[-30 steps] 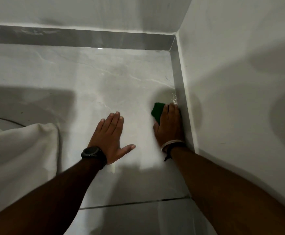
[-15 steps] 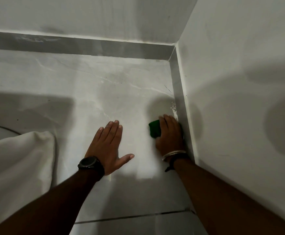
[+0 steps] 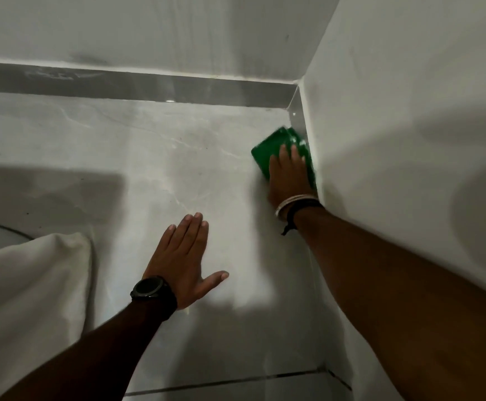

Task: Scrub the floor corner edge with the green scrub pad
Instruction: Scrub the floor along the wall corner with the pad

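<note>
grip: right hand point(image 3: 289, 175) pressed flat on the pad point(image 3: 268, 150), fingers together, pinning it down rather than pinching
pad: on the floor point(image 3: 149, 157), tight against the right skirting point(image 3: 299, 117), poking out ahead of the fingertips
axis: runs along the skirting toward the corner, pretty close
left hand point(image 3: 185, 256): spread flat on the floor, well apart, just bracing
room: wall blocks the right, floor's open to the left and back
</note>
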